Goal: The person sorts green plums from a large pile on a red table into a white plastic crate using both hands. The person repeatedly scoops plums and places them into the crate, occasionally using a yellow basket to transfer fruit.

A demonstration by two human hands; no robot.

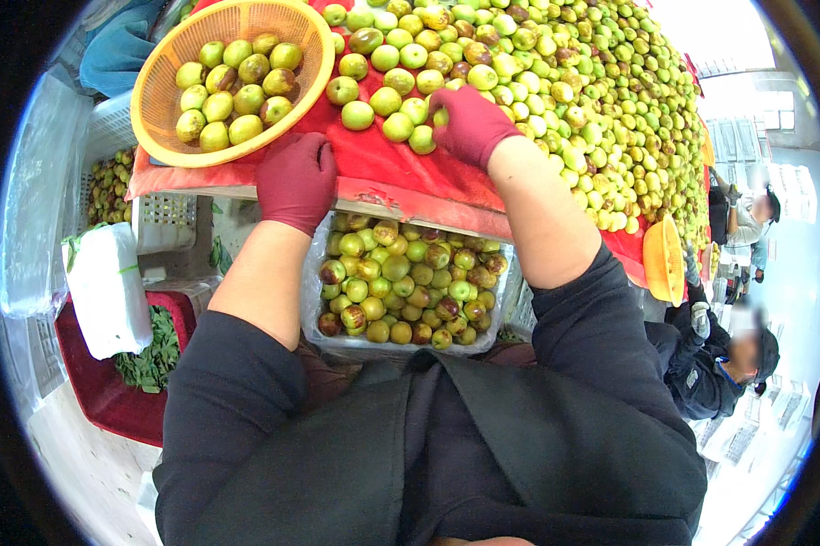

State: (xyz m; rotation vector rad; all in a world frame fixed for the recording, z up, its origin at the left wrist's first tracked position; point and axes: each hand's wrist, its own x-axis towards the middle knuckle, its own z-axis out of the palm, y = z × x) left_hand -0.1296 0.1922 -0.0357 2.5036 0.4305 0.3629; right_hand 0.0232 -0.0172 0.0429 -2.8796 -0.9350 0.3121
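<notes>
My left hand [297, 181], in a dark red glove, is curled just below the rim of an orange plastic colander [231, 158]; whether it holds anything is hidden. Inside the colander lie several green and brown jujubes [249, 99]. My right hand [470, 125], gloved alike, is bent over the near edge of a large heap of jujubes [587, 102], its fingertips at one green jujube [441, 117]. A firm grip on that fruit cannot be made out. Red cloth [403, 170] covers the table under the heap.
A lined crate of jujubes [410, 293] stands below the table edge, close to my body. At left are a dark red bin [110, 409] with green leaves, a white plastic bundle [103, 290] and a white crate [168, 218]. Two co-workers [710, 368] and another orange basket [664, 261] are at right.
</notes>
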